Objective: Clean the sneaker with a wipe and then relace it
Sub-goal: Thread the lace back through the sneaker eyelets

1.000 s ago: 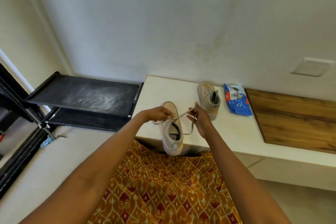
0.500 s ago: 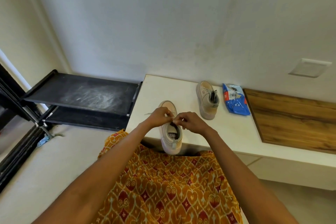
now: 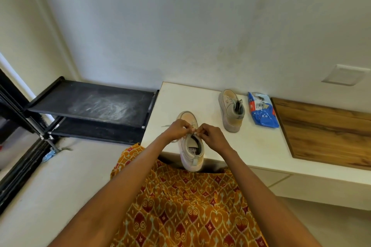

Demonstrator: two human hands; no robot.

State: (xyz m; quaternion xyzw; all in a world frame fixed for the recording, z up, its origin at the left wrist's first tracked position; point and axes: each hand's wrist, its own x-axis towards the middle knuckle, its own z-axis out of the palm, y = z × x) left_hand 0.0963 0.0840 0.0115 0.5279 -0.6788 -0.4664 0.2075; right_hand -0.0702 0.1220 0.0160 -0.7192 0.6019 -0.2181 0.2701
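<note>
Both bare forearms reach up from the bottom of the frame and converge at its centre. The left hand [image 3: 179, 128] and right hand [image 3: 211, 136] meet fingertip to fingertip, fingers curled, each pinching the lace [image 3: 174, 141], knuckles up.

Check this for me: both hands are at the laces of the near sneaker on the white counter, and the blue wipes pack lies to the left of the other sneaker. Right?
One detail is wrong. In the head view the blue wipes pack lies to the right of the other sneaker, not the left. The rest holds: the left hand and right hand are both at the laces of the near sneaker on the white counter.
</note>
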